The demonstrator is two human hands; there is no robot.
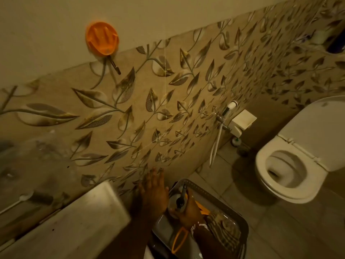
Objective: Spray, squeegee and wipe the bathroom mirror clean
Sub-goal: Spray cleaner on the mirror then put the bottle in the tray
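My right hand point(189, 212) reaches down into a grey basket point(231, 208) on the floor. Its fingers are closed around a pale spray bottle point(175, 202) with a black trigger head. My left hand point(154, 191) hovers flat beside the basket's left rim, close to the tiled wall, fingers spread and holding nothing. Inside the basket lie an orange-handled tool point(178, 239), likely the squeegee, and a patterned cloth point(225, 228). A blurred glassy surface point(28, 165) at the far left may be the mirror; I cannot tell.
A white washbasin edge point(74, 219) sits to the left of my hands. An open toilet point(287, 171) stands at the right, with a hand sprayer point(230, 106) and hose on the leaf-patterned wall. An orange soap dish point(102, 39) hangs higher up. Bare floor tiles point(298, 230) lie right of the basket.
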